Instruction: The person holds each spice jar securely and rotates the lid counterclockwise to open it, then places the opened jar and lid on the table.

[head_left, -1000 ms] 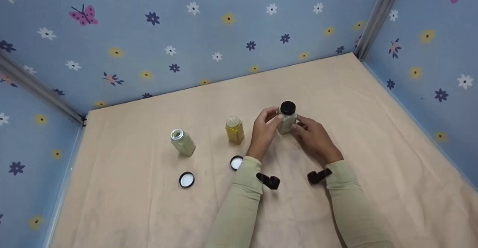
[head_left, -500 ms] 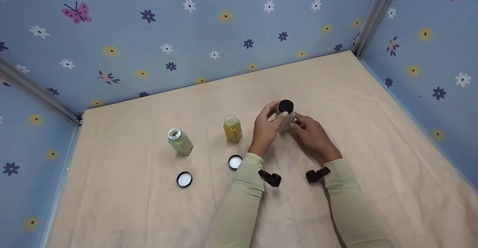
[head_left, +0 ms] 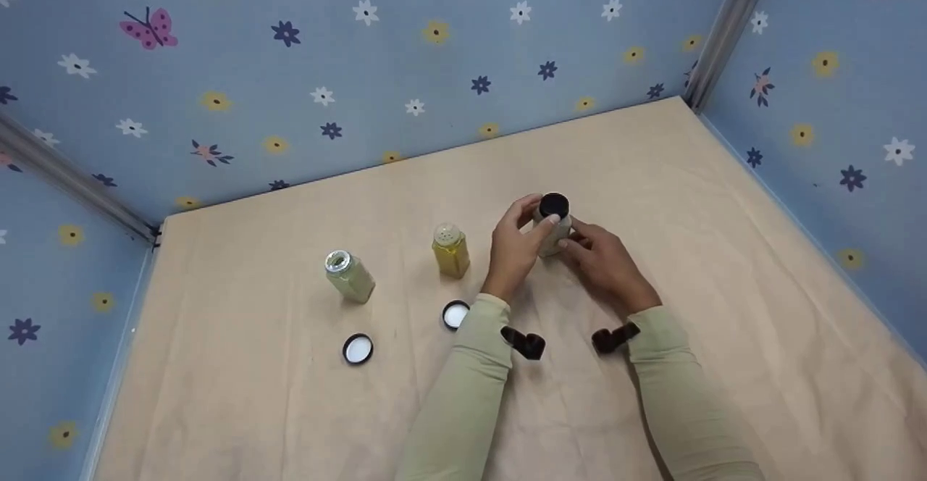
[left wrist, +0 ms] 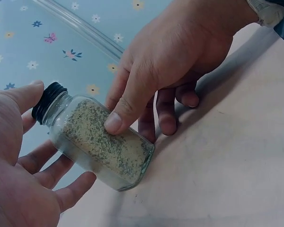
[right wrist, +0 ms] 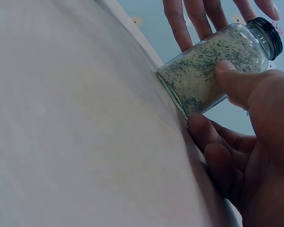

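Note:
A glass spice jar [head_left: 552, 243] with speckled green and tan seasoning stands upright on the table, black cap [head_left: 555, 204] on top. My left hand [head_left: 516, 253] pinches the cap, its thumb and index finger at the rim; in the left wrist view its other fingers lie spread beside the glass. Low on the jar body [right wrist: 194, 78], my right hand [head_left: 612, 267] grips the glass, thumb across the front. Left of the hands stand a jar of yellow spice [head_left: 452, 255] with a perforated shaker top and an uncapped jar of pale green powder [head_left: 352, 280].
Two black caps lie with white insides up: one cap [head_left: 358, 349] before the pale green jar, another cap [head_left: 455, 315] partly behind the left sleeve. A beige cloth [head_left: 217, 394] covers the table. Blue flowered panels [head_left: 405, 68] enclose the back and sides.
The left thumb has moved up from the jar's shoulder to the cap's edge. My right hand keeps its grip on the body. The head view has shifted slightly.

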`<state>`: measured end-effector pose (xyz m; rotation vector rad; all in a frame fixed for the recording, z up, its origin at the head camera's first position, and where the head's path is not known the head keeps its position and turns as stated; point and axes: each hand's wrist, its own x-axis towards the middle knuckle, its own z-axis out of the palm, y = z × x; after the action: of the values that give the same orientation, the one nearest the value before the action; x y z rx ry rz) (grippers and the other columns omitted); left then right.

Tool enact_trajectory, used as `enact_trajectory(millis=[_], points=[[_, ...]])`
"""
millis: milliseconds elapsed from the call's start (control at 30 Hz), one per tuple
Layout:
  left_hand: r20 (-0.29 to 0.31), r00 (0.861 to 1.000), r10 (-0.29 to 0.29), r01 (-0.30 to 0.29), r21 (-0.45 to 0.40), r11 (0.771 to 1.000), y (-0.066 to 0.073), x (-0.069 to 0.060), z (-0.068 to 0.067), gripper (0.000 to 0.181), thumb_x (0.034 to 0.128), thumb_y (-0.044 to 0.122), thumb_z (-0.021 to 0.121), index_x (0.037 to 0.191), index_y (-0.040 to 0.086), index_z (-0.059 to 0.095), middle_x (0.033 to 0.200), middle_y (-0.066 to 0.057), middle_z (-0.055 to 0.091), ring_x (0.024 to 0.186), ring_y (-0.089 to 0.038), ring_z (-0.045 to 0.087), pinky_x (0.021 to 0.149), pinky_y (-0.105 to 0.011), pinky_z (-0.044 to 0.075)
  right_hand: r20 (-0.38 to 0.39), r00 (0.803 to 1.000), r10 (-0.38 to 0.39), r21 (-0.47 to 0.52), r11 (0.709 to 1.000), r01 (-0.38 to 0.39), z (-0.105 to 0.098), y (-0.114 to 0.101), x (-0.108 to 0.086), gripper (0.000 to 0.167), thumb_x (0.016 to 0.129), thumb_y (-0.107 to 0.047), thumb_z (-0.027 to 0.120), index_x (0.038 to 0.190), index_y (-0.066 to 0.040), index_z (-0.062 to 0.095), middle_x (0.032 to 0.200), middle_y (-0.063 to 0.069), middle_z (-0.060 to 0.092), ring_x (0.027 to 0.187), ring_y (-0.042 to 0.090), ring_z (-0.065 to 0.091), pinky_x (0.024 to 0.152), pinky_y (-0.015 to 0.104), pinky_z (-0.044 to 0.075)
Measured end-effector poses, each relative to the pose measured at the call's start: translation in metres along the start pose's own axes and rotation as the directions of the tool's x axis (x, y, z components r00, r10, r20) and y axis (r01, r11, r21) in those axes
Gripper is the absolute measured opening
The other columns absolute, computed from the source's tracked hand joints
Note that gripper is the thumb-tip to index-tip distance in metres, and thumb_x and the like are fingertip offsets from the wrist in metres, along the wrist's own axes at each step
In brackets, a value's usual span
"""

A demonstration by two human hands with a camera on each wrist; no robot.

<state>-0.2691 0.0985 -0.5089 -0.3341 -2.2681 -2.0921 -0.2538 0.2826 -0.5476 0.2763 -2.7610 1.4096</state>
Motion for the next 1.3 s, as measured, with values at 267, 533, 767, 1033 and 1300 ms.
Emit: enact_trajectory(millis=[267,533,767,1033,1300], points=[[-0.013,1.000,-0.010,0.011,0.049,0.999,0.0022,0.0000,0.0031,0.045,0.0914,0.031,0.076,0.132,0.021,0.062,0.121,0.008,0.065,0.125,-0.016,0.054,0.104,-0.045,0.045,0.001,1.000,0.003,0.015,1.000,-0.003,-0.0006,0.0013,-0.0013,0.053,0.103,-0.040,0.057,0.153,-0.026,0.044,0.116,0.008,0.064,0.105,0.024,0.062,0.091,0.045,0.050],[-0.035,0.999,0.000,0.003,0.093,0.996,-0.0037,-0.0003,0.0036,0.045,0.0940,0.032,0.073,0.136,0.017,0.063,0.121,0.006,0.064,0.119,-0.011,0.056,0.101,-0.045,0.046,0.011,1.000,0.019,0.015,1.000,-0.019,0.0015,0.0008,-0.0029,0.053,0.103,-0.040,0.057,0.153,-0.027,0.044,0.116,0.007,0.064,0.102,0.023,0.062,0.088,0.043,0.050],[-0.008,1.000,0.020,-0.019,0.101,0.995,-0.0034,-0.0010,0.0034,0.048,0.0974,0.036,0.067,0.141,0.018,0.059,0.127,0.002,0.060,0.123,-0.011,0.054,0.102,-0.042,0.047,-0.004,1.000,0.013,-0.012,1.000,-0.013,-0.0002,0.0007,-0.0012,0.053,0.103,-0.040,0.056,0.152,-0.025,0.045,0.115,0.009,0.064,0.103,0.025,0.063,0.090,0.045,0.050],[0.024,1.000,0.014,-0.017,0.120,0.993,-0.0029,-0.0015,0.0026,0.049,0.0994,0.036,0.064,0.145,0.019,0.055,0.130,0.001,0.058,0.124,-0.011,0.052,0.105,-0.045,0.045,-0.012,1.000,0.011,-0.017,1.000,-0.012,0.0008,0.0019,-0.0008,0.053,0.103,-0.039,0.057,0.152,-0.023,0.046,0.115,0.009,0.065,0.103,0.025,0.063,0.091,0.047,0.050],[0.059,0.998,-0.002,-0.007,0.158,0.987,-0.0012,0.0024,0.0020,0.050,0.1002,0.032,0.062,0.148,0.019,0.052,0.135,-0.002,0.054,0.126,-0.012,0.050,0.103,-0.039,0.045,-0.020,1.000,0.006,-0.019,1.000,-0.006,0.0000,0.0009,-0.0002,0.053,0.102,-0.037,0.058,0.151,-0.019,0.048,0.116,0.010,0.065,0.104,0.026,0.063,0.093,0.048,0.050]])
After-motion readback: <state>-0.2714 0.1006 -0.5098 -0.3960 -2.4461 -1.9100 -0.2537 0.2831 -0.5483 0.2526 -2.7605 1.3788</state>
